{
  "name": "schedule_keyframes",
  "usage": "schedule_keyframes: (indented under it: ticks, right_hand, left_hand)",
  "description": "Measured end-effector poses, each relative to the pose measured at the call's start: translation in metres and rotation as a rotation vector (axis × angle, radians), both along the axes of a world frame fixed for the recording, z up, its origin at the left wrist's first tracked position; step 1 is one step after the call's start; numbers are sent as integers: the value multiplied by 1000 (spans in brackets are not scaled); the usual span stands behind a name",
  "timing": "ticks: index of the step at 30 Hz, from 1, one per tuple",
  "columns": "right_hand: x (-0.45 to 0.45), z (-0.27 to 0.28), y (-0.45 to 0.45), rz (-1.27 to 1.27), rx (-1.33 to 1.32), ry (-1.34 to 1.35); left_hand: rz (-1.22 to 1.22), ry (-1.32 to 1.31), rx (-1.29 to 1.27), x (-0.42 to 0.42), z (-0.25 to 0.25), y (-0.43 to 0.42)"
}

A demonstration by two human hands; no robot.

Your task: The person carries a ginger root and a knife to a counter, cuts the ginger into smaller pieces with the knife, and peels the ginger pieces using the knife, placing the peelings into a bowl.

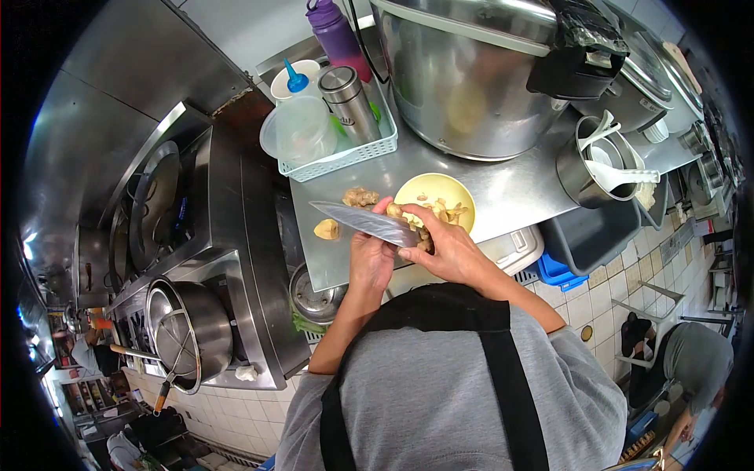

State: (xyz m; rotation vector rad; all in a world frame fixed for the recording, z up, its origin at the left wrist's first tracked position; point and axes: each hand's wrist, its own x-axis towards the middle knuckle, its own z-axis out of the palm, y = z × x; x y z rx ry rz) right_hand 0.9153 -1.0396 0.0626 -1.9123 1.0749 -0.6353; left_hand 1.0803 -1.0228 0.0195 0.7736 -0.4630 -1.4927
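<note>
Silver steel tapering knife (367,221) is crossing the half-curled left hand (372,256), hold unclear | right hand (449,245) is gripping it | slipping this close is risking cuts

Pretty cramped kitchen, left wall (118,59) lined with dull steel panels, paler wall (228,31) seen behind a shiny steel bench (506,184), metal stove (259,326) squeezed in alongside, floor (616,306) covered in off-white tiles.

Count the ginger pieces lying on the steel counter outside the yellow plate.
2: a brown piece beyond the knife, a paler piece by the left edge of the counter. Others may be hidden.
</note>
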Motion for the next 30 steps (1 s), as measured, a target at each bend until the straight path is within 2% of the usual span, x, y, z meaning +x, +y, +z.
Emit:
schedule_keyframes:
  ticks: [14, 23, 25, 27, 30]
  right_hand:
    - [3, -7, -5, 31, -20, -44]
    - [6, -9, -12, -82, 6, -34]
    - [3, -13, -18, -107, 32, -129]
    - [0, -13, -23, -117, 103, -214]
    - [-3, -9, -14, -23, -42, -79]
  left_hand:
    - [61, -16, -6, -9, 1, 7]
    - [11, -42, 41, -16, -8, 10]
    - [-70, -39, 54, -18, -1, 11]
    - [-50, -74, 45, -13, 4, 7]
    - [-12, -115, 52, -4, 3, 2]
